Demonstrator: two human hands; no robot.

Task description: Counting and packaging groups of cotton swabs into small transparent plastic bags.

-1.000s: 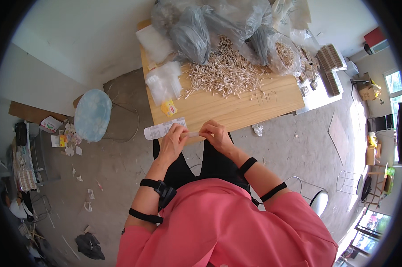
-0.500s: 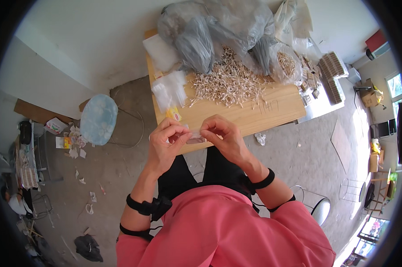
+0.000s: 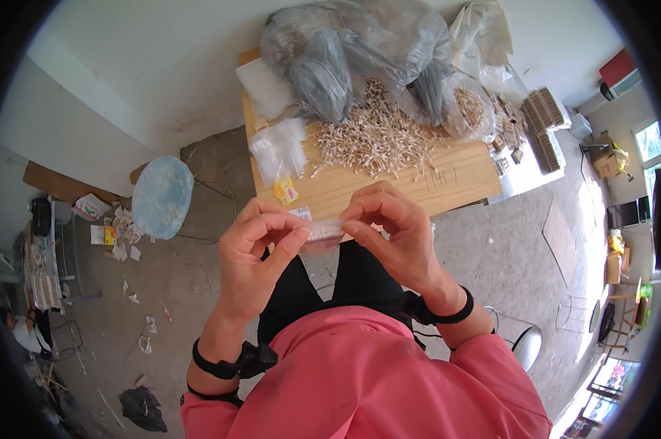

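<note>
A small clear plastic packet (image 3: 322,232) is pinched at its ends between the left hand (image 3: 257,252) and the right hand (image 3: 393,234), just below the wooden table (image 3: 447,179) edge.

The person is wearing a salmon-pink, loose-fitting top (image 3: 374,380) whose sleeves are ending above the wrists, filling the view toward six o'clock. Black trousers (image 3: 323,285) are showing just above it. A black band with a chunky black clasp (image 3: 235,362) is circling the wrist below the left hand (image 3: 261,256), toward seven o'clock; a plain narrow black band (image 3: 447,311) is circling the wrist below the right hand (image 3: 396,234), toward four o'clock.
</note>
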